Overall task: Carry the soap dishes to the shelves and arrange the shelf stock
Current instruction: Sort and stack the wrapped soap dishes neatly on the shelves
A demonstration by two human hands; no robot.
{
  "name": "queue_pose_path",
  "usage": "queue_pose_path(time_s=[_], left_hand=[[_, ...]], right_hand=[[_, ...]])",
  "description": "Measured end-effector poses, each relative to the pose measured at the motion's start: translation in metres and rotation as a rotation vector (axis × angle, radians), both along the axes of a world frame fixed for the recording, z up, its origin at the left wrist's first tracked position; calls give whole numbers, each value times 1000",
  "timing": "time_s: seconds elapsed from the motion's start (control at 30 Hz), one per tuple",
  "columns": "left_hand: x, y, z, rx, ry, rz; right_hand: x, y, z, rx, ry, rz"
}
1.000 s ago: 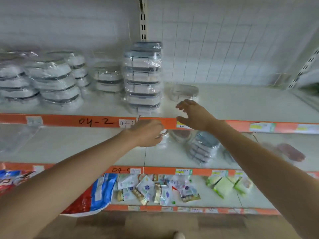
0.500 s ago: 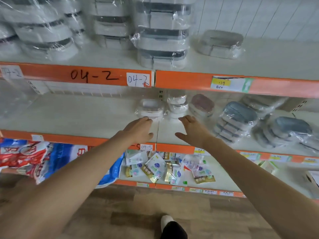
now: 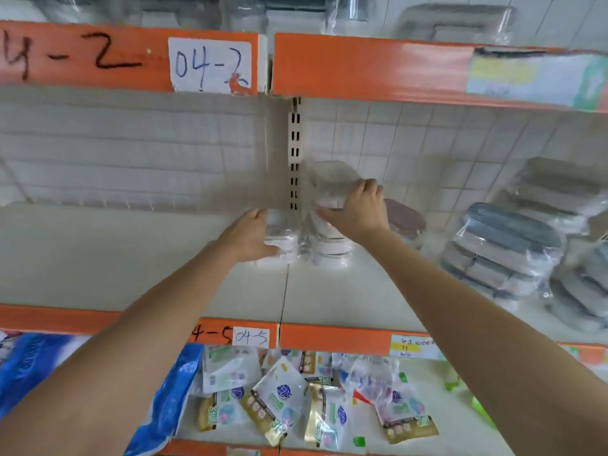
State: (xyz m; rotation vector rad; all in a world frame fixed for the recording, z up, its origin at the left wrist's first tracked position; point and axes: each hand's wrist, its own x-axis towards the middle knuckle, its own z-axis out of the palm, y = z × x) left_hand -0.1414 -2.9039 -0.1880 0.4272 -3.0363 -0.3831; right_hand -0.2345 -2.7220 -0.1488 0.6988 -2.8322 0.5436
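**Both hands on wrapped soap dishes at the back of the middle shelf**

The left hand (image 3: 249,236) grips a short stack of white soap dishes (image 3: 279,240) in clear wrap, fingers behind it and thumb across its front. Just beside it, the right hand (image 3: 357,212) curls over the top of a taller wrapped stack (image 3: 330,225), fingers on its upper dish. Both stacks stand on the middle shelf (image 3: 131,258), against the slotted upright (image 3: 293,153) at the back. To the right sit a brownish dish (image 3: 406,222) and, further along, grey wrapped stacks (image 3: 503,248). The orange shelf edge above carries a paper label (image 3: 210,65) reading 04-2. On the lower shelf lie small packets (image 3: 279,399) and a blue bag (image 3: 164,406).
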Motion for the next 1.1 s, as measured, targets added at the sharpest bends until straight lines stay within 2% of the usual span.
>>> queue_pose_path(time_s=[0.2,0.37,0.47,0.6,0.7,0.83,1.1], left_hand=[[-25,-13,-12,-93,-105,12],[-36,-19,-8,-202,-130,24],[-38,-15,-6,-202,-122,30],[-29,-8,1,-158,-44,50],[-16,-1,10,-177,20,50],[10,10,24,-179,96,71],[88,44,46,-107,-93,65]], right_hand=[[-33,-21,6,-112,-65,-102],[-43,-25,6,-11,-27,-94],[-48,-27,8,20,-42,-61],[-43,-28,10,-45,-59,-31],[-28,-21,12,-85,-19,-25],[4,-3,13,-32,0,5],[84,44,15,58,-196,25]])
